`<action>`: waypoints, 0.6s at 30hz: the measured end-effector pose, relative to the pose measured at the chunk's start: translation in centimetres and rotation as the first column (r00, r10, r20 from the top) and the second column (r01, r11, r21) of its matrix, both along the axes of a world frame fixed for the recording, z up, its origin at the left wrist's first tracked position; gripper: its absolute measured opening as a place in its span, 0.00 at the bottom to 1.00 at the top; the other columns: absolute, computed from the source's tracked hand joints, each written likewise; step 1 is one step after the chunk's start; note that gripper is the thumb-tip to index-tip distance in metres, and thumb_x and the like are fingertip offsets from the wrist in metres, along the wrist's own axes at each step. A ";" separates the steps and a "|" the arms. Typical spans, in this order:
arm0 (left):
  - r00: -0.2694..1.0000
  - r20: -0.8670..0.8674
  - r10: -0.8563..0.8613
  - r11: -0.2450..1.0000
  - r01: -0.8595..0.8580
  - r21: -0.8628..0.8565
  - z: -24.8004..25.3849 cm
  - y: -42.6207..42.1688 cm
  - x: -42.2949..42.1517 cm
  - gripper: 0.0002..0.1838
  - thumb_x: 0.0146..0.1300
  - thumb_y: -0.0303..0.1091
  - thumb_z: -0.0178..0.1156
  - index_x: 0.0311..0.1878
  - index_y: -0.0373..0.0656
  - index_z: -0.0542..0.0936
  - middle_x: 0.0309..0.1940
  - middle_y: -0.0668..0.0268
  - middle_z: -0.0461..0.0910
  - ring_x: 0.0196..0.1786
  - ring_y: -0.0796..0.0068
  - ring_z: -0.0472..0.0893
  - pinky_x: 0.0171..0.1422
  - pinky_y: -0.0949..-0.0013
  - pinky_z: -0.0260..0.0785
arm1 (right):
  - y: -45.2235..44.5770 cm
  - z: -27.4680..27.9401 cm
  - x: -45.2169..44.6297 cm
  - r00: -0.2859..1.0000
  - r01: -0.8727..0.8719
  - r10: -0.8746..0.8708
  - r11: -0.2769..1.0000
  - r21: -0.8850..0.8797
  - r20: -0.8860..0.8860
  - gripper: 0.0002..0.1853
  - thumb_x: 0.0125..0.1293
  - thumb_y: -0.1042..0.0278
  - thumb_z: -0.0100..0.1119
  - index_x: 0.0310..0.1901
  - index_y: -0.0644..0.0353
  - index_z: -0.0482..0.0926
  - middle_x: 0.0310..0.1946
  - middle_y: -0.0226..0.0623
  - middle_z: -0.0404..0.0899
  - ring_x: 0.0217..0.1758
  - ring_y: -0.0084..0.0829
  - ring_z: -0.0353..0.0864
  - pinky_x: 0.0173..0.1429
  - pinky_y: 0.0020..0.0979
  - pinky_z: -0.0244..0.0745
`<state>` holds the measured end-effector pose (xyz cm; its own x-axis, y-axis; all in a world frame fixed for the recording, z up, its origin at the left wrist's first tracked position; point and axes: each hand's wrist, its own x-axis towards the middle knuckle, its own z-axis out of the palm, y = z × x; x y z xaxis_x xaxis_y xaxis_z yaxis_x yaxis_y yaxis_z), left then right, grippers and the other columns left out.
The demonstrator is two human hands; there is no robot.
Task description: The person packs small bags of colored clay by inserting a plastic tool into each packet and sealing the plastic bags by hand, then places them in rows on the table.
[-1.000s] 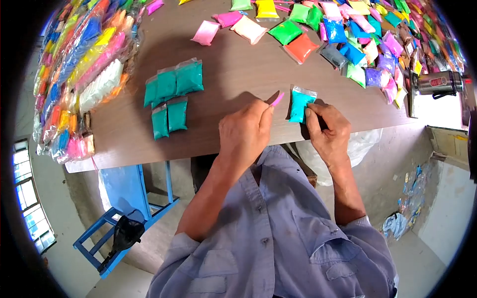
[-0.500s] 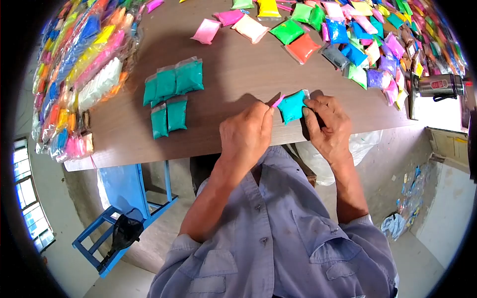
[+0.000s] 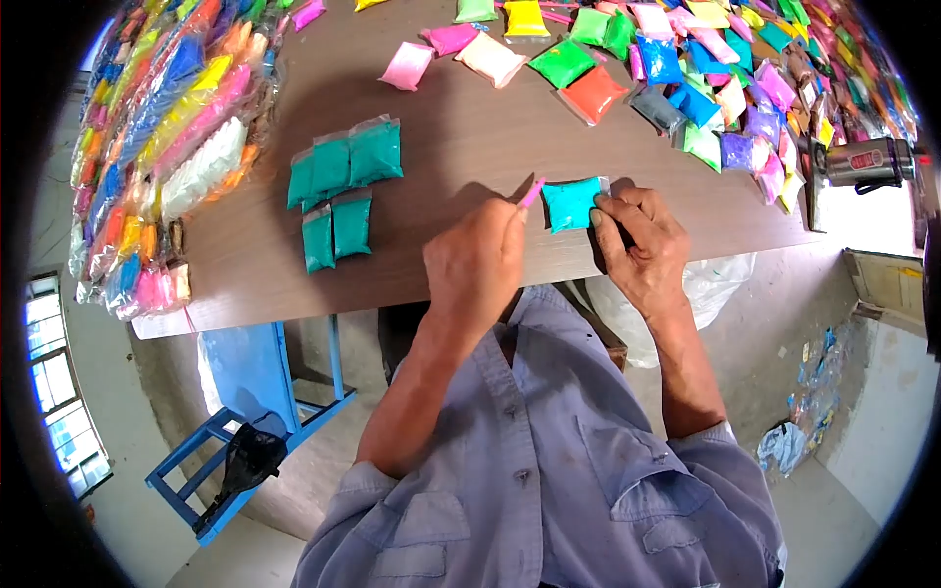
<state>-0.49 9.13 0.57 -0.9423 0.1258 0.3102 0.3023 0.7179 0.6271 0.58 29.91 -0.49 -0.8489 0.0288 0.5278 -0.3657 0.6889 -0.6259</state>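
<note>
My left hand [image 3: 475, 255] is closed on a small pink stick [image 3: 532, 192], whose tip sticks out above the fingers. Just right of it, a teal packet [image 3: 571, 205] is pinched at its right edge between the thumb and fingers of my right hand [image 3: 642, 235]. The stick's tip is close to the packet's left edge, apart from it. Several more teal packets [image 3: 330, 167] lie in two rows on the table to the left, untouched.
Bagged coloured packets [image 3: 186, 127] cover the table's left end. Loose pink, green and red packets [image 3: 593, 95] lie at the back, beside a large pile [image 3: 745, 108] at right. A metal flask [image 3: 867, 163] is far right; a blue stool [image 3: 260, 372] stands below left.
The teal packet has turned from upright to lying sideways and shifted left with my right hand's grip. My left hand has moved slightly left, away from the packet, with the pink stick.
</note>
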 end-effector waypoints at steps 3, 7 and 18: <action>0.991 0.014 -0.134 0.987 0.132 0.093 0.4 1.5 1.2 0.04 0.68 0.31 0.67 0.37 0.43 0.82 0.27 0.54 0.83 0.30 0.49 0.84 0.32 0.54 0.75 | 0.0 0.0 0.0 1.000 -0.002 0.002 1.000 -0.002 0.002 0.08 0.57 0.77 0.74 0.39 0.61 0.88 0.37 0.36 0.83 0.31 0.34 0.84 0.35 0.32 0.79; 0.998 -0.029 -0.058 0.994 0.060 0.086 -0.6 1.5 0.8 0.05 0.68 0.31 0.67 0.37 0.43 0.82 0.26 0.54 0.83 0.30 0.50 0.84 0.32 0.54 0.75 | 0.0 0.3 0.0 1.000 -0.001 0.001 1.000 0.017 -0.025 0.08 0.58 0.77 0.74 0.39 0.62 0.88 0.37 0.36 0.84 0.32 0.34 0.85 0.36 0.32 0.79; 0.975 -0.075 0.210 0.966 -0.195 0.170 3.0 -6.1 1.7 0.05 0.71 0.31 0.66 0.40 0.41 0.85 0.24 0.65 0.81 0.26 0.78 0.78 0.33 0.68 0.72 | -0.6 0.9 0.6 0.995 0.045 -0.046 0.999 0.007 0.086 0.08 0.61 0.78 0.72 0.42 0.64 0.88 0.40 0.41 0.83 0.35 0.38 0.84 0.41 0.33 0.80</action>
